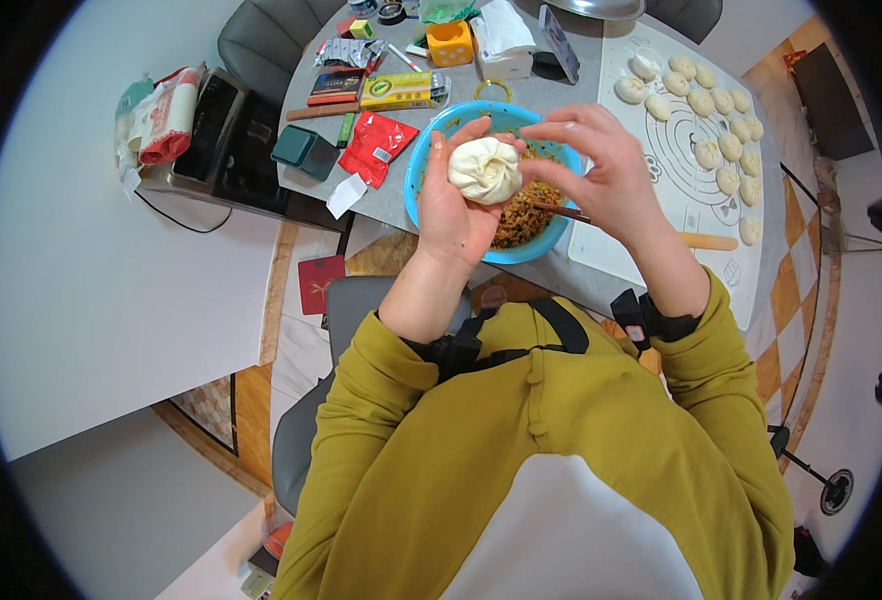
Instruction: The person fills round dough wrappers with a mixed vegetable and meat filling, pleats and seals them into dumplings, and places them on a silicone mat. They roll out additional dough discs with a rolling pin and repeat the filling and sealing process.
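A pleated white bun (485,171) rests in the cupped palm of my left hand (455,205), its gathered folds facing up. My right hand (601,165) hovers just right of it, thumb and fingers bent but apart, with nothing seen between them. Beneath both hands stands a light blue bowl (413,190) of chopped filling (521,222). Dark brown chopsticks (564,212) lean in the filling, partly hidden by my right hand. To the right, several pale dough pieces and buns (707,154) sit on a white mat (616,130).
A rolling pin (709,242) lies on the mat. Left of the bowl are a red packet (375,148), a dark green box (304,152) and a yellow box (397,91). Farther back stand an orange holder (449,45), tissues (502,40) and a propped phone (558,45).
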A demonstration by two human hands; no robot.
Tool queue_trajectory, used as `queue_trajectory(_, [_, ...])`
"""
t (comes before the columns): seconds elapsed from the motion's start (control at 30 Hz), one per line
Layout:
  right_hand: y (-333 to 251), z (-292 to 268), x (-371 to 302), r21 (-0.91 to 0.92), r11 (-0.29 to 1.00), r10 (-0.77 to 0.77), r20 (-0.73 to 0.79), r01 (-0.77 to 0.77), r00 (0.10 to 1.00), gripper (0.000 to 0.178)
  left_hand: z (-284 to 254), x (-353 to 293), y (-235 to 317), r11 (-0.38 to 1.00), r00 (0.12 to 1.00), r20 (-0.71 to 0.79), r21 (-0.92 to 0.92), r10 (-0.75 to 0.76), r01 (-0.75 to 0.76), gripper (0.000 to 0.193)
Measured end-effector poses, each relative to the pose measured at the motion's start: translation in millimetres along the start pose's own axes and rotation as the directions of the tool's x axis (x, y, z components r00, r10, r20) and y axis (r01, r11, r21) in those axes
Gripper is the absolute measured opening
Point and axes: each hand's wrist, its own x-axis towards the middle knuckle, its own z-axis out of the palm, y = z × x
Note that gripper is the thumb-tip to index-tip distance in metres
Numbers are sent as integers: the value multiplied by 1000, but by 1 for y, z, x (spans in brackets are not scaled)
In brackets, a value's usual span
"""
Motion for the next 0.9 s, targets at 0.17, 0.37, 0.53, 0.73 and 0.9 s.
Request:
queue_trajectory(0.17, [-21,9,-8,35,988,143,91,-147,985,24,-7,-2,-1,987,986,64,-46,154,-151,59])
queue_trajectory(0.37, [-31,19,-5,1,990,138,62,-138,989,17,-10,-6,-2,984,977,118,-35,177,-174,60])
queue_trajectory(0.53, [-33,11,-1,-82,995,-52,39,55,998,12,-10,-9,2,991,986,100,-8,130,-130,60])
queue_trajectory(0.73, [-28,7,7,-127,964,-215,144,233,966,22,-9,-8,5,997,996,68,53,57,-61,60])
queue_trajectory(0.9, [-32,12,13,81,990,-114,9,113,993,50,4,-9,9,998,1000,19,-63,22,-21,60])
